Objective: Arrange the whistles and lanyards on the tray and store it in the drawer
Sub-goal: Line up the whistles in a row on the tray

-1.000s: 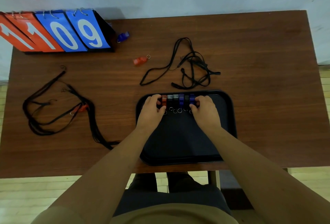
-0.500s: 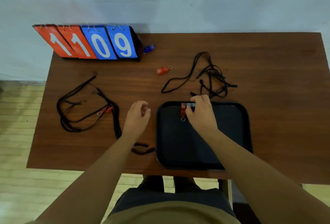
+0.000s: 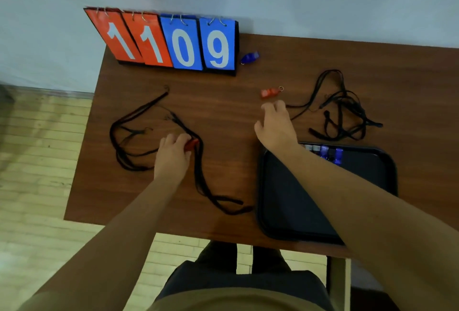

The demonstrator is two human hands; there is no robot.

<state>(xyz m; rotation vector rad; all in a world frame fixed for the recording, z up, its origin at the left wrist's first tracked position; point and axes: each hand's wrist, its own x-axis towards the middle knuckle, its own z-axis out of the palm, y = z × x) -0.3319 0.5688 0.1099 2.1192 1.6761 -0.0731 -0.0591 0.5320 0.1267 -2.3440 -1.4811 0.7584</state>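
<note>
A black tray (image 3: 293, 201) lies at the table's front right, with a row of whistles (image 3: 324, 153) along its far edge, partly hidden by my right forearm. My left hand (image 3: 172, 155) rests on the left bundle of black lanyards (image 3: 129, 134), fingers closed on a red whistle (image 3: 193, 142) attached there. My right hand (image 3: 275, 125) hovers beyond the tray with fingers apart, holding nothing, just short of a loose red whistle (image 3: 269, 92). A blue whistle (image 3: 249, 57) lies beside the scoreboard. A second tangle of black lanyards (image 3: 344, 109) lies beyond the tray.
A flip scoreboard (image 3: 173, 42) showing 1109 stands at the table's far left edge against the wall. The brown table (image 3: 223, 117) ends at the left over wooden flooring. A table leg (image 3: 339, 283) shows under the front right. My lap is below the front edge.
Both hands have left the tray. My left hand moved left onto the lanyard bundle and closed on its red whistle. My right hand moved forward toward the loose red whistle. The view swung left.
</note>
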